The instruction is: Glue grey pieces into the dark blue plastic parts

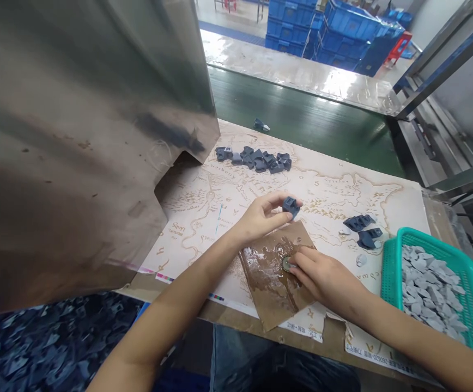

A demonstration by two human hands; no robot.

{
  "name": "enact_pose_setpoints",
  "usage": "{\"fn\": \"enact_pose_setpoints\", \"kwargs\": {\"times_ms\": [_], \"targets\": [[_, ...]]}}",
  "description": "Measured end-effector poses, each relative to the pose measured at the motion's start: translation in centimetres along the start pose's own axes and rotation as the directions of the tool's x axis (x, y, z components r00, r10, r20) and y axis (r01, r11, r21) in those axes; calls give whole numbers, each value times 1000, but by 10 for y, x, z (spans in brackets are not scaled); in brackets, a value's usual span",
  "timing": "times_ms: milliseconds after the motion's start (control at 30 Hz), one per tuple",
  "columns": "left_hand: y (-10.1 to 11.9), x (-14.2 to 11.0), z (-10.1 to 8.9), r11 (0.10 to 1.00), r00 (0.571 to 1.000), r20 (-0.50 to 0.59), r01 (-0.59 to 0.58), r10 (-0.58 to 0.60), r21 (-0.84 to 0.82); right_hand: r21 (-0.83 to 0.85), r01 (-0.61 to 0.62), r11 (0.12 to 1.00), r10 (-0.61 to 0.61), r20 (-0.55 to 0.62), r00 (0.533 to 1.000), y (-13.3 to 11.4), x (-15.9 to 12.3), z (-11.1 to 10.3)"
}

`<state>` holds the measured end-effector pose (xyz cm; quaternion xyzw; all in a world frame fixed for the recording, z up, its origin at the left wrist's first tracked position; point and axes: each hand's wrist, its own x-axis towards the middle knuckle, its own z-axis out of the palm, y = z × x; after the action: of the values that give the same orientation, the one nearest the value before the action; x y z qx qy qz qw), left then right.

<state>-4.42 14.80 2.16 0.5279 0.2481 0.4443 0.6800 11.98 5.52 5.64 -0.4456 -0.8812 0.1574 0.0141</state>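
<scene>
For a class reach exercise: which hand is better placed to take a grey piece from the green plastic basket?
Probably the right hand: it lies nearer the green plastic basket, though its fingers touch a small round disc. The left hand is farther away, holding a dark blue angular plastic piece.

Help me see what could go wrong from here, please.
The wet cardboard under the right hand could dampen the printed sheet or the part in the left hand. The stray part on the green belt might be carried off. The green basket looks close to the bench edge and could tip.
</scene>
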Motion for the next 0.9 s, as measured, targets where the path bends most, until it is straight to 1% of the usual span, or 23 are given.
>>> {"fn": "enact_pose_setpoints", "kwargs": {"times_ms": [133,200,267,333,400,500,600,667,733,800,900], "targets": [[3,-2,3,999,998,32,51,-51,4,59,20,998,-19,-15,1000,2,0,0],[5,-3,3,997,996,49,69,-71,43,118,32,992,-29,-25,999,3,0,-1],[6,-5,4,992,997,48,59,-64,111,219,34,975,-23,-52,998,4,0,-4],[6,-6,3,984,999,35,32,-39,176,367,-15,930,45,-73,996,5,1,-10],[5,-7,3,975,1000,28,5,-11,222,530,-114,841,169,-56,984,6,1,-19],[3,-8,3,964,999,31,0,-8,265,729,-262,633,329,53,943,9,1,-32],[3,-10,4,961,999,34,2,-11,275,845,-314,433,411,125,903,12,0,-41],[4,-11,6,955,999,49,-10,-5,297,888,-307,342,447,134,885,13,0,-44],[8,-12,9,934,997,71,-23,-2,356,914,-291,283,464,135,876,13,0,-46],[12,-13,12,902,995,100,-46,3,429,930,-270,249,470,127,874,14,0,-47],[17,-13,15,855,987,158,-100,21,510,937,-244,249,469,104,877,15,0,-47]]}}
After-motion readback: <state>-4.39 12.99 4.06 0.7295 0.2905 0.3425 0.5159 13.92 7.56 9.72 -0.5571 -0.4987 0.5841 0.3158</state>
